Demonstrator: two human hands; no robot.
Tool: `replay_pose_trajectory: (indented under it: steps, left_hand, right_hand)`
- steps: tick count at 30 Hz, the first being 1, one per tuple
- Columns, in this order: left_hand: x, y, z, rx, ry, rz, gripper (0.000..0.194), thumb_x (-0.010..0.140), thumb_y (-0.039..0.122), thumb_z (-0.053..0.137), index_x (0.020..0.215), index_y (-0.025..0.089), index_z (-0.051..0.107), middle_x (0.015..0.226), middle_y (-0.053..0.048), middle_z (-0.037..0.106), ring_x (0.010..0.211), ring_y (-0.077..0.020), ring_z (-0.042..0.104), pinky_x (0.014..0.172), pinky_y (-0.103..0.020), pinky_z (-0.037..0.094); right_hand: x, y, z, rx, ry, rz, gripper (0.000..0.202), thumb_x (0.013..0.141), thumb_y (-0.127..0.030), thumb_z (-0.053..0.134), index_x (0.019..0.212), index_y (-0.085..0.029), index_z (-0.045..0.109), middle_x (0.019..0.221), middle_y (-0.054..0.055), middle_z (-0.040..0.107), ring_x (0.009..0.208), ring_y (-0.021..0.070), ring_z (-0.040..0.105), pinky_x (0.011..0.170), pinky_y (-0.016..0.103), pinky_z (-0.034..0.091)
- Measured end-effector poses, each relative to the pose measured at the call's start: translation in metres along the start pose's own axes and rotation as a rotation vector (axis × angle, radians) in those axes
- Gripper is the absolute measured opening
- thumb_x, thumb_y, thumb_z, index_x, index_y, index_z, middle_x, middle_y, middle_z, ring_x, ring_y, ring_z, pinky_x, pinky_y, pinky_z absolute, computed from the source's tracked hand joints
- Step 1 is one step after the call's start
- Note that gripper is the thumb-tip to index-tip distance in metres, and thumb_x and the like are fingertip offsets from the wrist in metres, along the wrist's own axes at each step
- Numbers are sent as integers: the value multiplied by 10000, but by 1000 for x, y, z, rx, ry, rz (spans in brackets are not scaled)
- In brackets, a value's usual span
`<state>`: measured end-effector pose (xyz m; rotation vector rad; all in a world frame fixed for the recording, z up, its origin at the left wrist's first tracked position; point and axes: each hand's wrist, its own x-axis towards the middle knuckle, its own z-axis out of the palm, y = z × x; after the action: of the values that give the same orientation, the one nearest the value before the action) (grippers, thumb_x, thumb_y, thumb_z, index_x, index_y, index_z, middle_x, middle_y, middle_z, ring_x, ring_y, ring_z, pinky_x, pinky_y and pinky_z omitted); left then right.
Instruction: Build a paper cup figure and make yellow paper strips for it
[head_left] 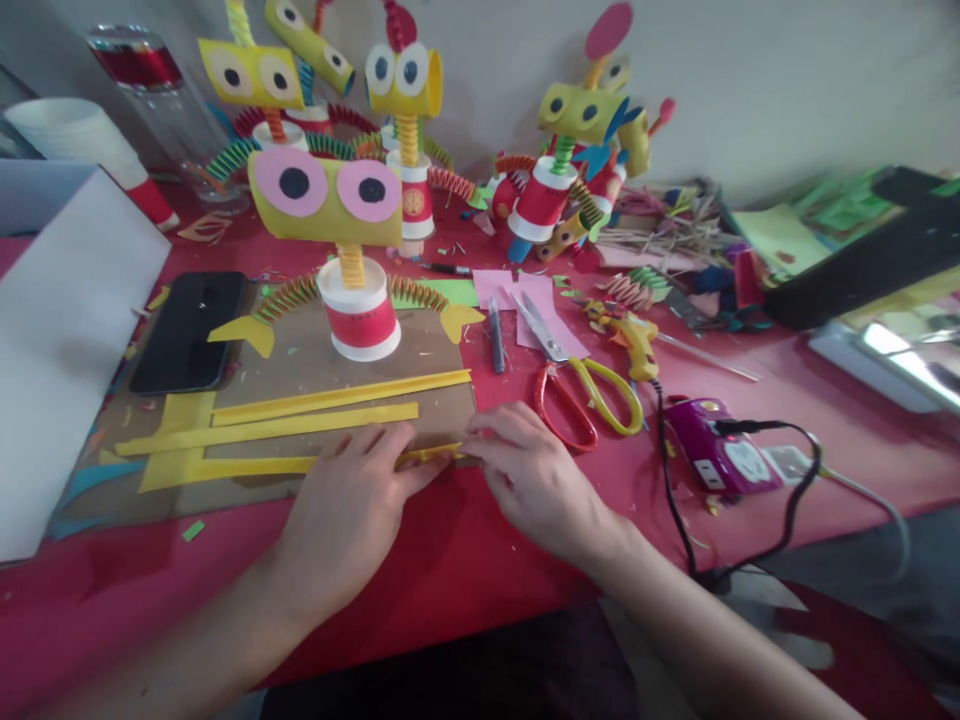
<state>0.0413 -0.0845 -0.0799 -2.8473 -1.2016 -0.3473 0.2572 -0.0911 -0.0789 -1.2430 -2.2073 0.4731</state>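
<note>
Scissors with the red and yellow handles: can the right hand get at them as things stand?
Probably yes: the scissors lie just beyond the right hand with nothing visible between, though it seems to hold a yellow strip.

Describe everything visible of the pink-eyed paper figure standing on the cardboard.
The pink-eyed paper figure stands upright on brown cardboard. Its rolled yellow head carries two large pink eyes with black pupils. A folded yellow neck joins the head to a white cup-like body with a red band. Spring-like folded-paper arms, seemingly orange and green, spread sideways to yellow end pieces. Its back is hidden. Neither the left hand nor the right hand touches it.
</note>
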Motion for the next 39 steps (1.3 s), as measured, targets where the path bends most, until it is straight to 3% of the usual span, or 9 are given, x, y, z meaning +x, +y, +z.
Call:
replay_pose_trajectory:
  steps: [5, 11, 16, 18, 21, 26, 32, 36, 39]
  left_hand:
    - [-3, 2, -1, -37, 127, 52, 216, 893, 100, 534, 985, 172, 716, 919, -70, 649, 864, -240, 591, 754, -408, 535]
    - [-14, 0, -5, -39, 141, 37, 238, 862, 33, 518, 989, 129, 695, 928, -72, 668, 860, -241, 609, 745, -406, 538]
    - [-19, 0, -7, -54, 123, 14, 271, 852, 16, 490, 1013, 118, 682, 1009, -94, 672, 920, -258, 605, 778, -406, 526]
    - [-20, 1, -7, -73, 110, -3, 256, 850, 17, 502, 991, 132, 682, 1011, -85, 673, 932, -253, 602, 798, -397, 514]
    - [-20, 1, -7, -70, 87, -18, 260, 855, 27, 523, 1032, 145, 672, 1011, -67, 675, 927, -237, 599, 823, -392, 482]
    - [-27, 2, -9, -8, 96, -51, 235, 909, 79, 499, 1062, 174, 650, 984, -35, 688, 885, -219, 606, 843, -436, 404]
    - [-36, -3, -8, 19, 80, -181, 193, 895, 70, 511, 974, 183, 646, 910, -39, 677, 879, -233, 599, 782, -389, 422]
    - [-40, -7, -9, 25, 86, -296, 118, 914, 135, 521, 927, 189, 625, 913, -46, 666, 864, -238, 592, 768, -390, 426]
    - [-42, -9, -10, 15, 95, -366, 95, 928, 186, 518, 889, 191, 605, 899, -50, 656, 845, -241, 582, 764, -392, 427]
  right_hand:
    - [-8, -6, 3, -124, -11, -67, 226, 851, -50, 516, 966, -131, 694, 997, 102, 678, 905, 225, 583, 840, 388, 530]
    - [-7, -11, 2, -316, -106, -154, 253, 906, -69, 442, 931, -107, 691, 955, 124, 677, 924, 244, 590, 841, 408, 533]
    - [-12, -29, 14, -445, -183, -54, 326, 895, -50, 467, 1168, -89, 639, 1089, 143, 663, 978, 240, 613, 846, 371, 563]
    - [-14, -37, 21, -510, -187, -42, 412, 907, -99, 509, 1315, -99, 564, 1245, 153, 627, 1080, 277, 593, 873, 393, 567]
    - [-17, -46, 31, -576, -148, -55, 404, 937, -207, 516, 1321, -101, 583, 1408, 110, 550, 1195, 352, 531, 933, 453, 553]
    - [-19, -52, 41, -535, -67, -33, 415, 971, -237, 441, 1321, -68, 586, 1399, 91, 568, 1285, 376, 474, 1017, 487, 515]
    - [-16, -51, 48, -432, -94, -25, 460, 961, -184, 407, 1349, 39, 512, 1397, 209, 540, 1289, 317, 518, 1048, 411, 507]
    - [-16, -53, 51, -390, -102, 3, 475, 970, -235, 429, 1355, 33, 508, 1403, 230, 525, 1324, 332, 481, 1082, 439, 468]
    - [-16, -58, 53, -362, -91, 49, 465, 976, -258, 442, 1402, -80, 498, 1422, 202, 515, 1337, 329, 467, 1071, 468, 471]
